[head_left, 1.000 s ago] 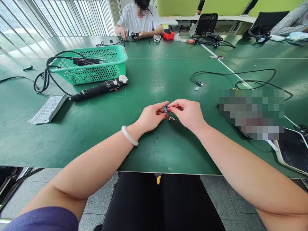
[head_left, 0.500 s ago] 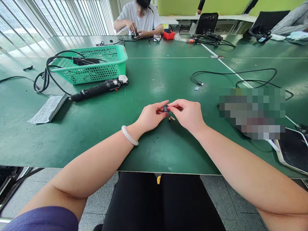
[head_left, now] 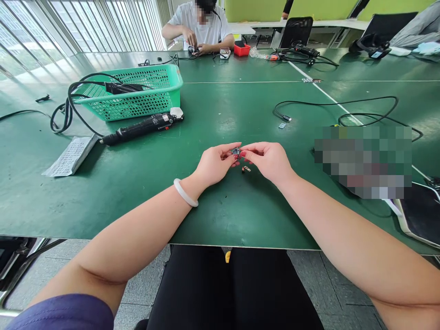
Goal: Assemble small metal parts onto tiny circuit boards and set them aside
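Between my fingertips, just above the green table, is a small dark electronic part (head_left: 235,151) with lighter details; its exact kind is too small to tell. My left hand (head_left: 216,164) pinches it from the left, thumb in front. On its other side my right hand (head_left: 270,160) has thumb and fingertips pressed to the part's right edge. Some of the part is hidden by the fingers. Right below the hands, a tiny copper-coloured piece (head_left: 247,168) and a small dark piece (head_left: 243,169) lie on the table.
A green basket (head_left: 137,103) with cables stands at the left, a black electric screwdriver (head_left: 140,129) before it. Folded paper (head_left: 70,158) lies nearby. Rightward are a black cable (head_left: 330,104), a small card (head_left: 282,125) and a phone (head_left: 421,215). Another person (head_left: 202,27) sits opposite.
The dark part has been turned between my fingers, showing a different face. My right fingers have shifted slightly and now grip its right edge. The loose pieces stay put.
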A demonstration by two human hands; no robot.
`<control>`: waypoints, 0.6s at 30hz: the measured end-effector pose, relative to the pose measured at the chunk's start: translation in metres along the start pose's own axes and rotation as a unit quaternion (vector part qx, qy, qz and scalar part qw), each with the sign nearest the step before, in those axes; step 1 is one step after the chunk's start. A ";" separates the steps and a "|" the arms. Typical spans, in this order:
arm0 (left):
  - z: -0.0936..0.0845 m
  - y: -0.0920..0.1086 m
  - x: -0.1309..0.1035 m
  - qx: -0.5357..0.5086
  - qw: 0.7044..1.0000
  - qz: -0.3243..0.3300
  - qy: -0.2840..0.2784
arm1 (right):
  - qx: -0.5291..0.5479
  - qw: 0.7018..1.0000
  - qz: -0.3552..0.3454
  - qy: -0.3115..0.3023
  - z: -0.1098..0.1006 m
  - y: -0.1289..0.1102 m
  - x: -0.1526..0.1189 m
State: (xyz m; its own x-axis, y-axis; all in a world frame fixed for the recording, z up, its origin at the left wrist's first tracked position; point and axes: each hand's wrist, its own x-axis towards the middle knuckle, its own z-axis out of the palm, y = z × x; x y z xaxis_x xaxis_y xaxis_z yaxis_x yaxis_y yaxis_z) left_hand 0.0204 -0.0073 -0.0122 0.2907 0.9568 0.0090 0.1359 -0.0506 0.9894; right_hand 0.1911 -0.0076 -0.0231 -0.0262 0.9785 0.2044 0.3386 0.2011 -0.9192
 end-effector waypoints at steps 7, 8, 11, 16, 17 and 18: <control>0.000 0.000 0.000 0.016 1.000 0.003 0.004 | -0.036 0.999 -0.003 -0.013 0.000 -0.004 -0.004; 0.000 0.002 -0.001 0.028 1.000 0.006 0.006 | -0.036 0.999 -0.001 -0.014 0.000 -0.005 -0.004; 0.000 0.006 -0.001 0.050 0.999 0.013 0.005 | -0.018 1.000 0.001 -0.023 -0.001 -0.005 -0.002; 0.001 0.007 -0.002 0.025 1.000 0.014 -0.007 | 0.022 0.998 0.026 -0.051 -0.004 -0.003 0.000; 0.002 0.006 -0.002 0.013 1.000 0.007 -0.008 | 0.017 0.998 0.025 -0.055 -0.004 -0.002 0.000; 0.003 0.005 -0.001 0.000 1.000 -0.004 -0.009 | 0.007 0.998 0.022 -0.059 -0.005 -0.002 0.000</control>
State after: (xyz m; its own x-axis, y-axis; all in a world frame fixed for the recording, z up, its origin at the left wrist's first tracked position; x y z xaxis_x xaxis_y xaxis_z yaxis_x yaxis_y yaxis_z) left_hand 0.0232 -0.0098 -0.0072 0.3063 0.9519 -0.0011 0.1383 -0.0434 0.9894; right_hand 0.1952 -0.0080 -0.0196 -0.1218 0.9847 0.1244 0.3291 0.1584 -0.9309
